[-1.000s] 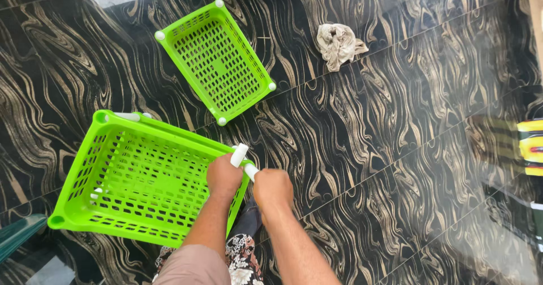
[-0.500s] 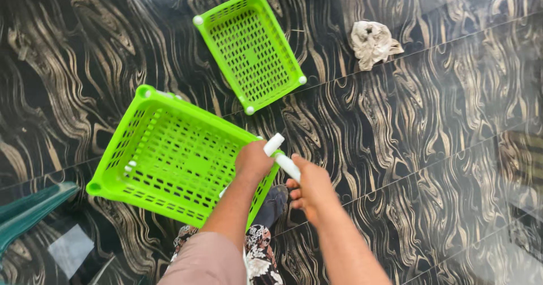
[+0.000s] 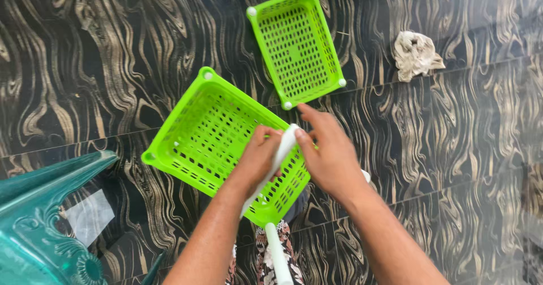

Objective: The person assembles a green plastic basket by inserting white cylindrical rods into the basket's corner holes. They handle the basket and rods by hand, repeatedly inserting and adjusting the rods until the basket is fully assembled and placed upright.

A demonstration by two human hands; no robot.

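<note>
Head view, looking straight down at a dark floor (image 3: 85,53) of glossy tiles with gold wavy veining. Partly hidden: the near right corner of the green basket (image 3: 218,140) lay under both hands; the white tube (image 3: 283,149) was covered along its middle by the left hand's fingers, so its full length could not be followed. A second white leg (image 3: 278,254) ran out of the bottom edge, its lower end cut off, its top at the basket's near corner. Patterned cloth at bottom centre was mostly hidden by the forearms. A teal plastic chair (image 3: 39,217) was cut by the left and bottom edges. Open room: bare floor to the left above the chair and wide bare floor to the right; a second green basket (image 3: 295,47) lay well apart above, near the top edge, with white caps on its corners, and a crumpled rag (image 3: 416,56) lay to its right. Left hand (image 3: 257,160) was curled around the white tube over the basket rim, grasping it. Right hand (image 3: 328,152) was half open, fingertips (image 3: 298,135) touching the tube's upper end; whether it gripped could not be told
</note>
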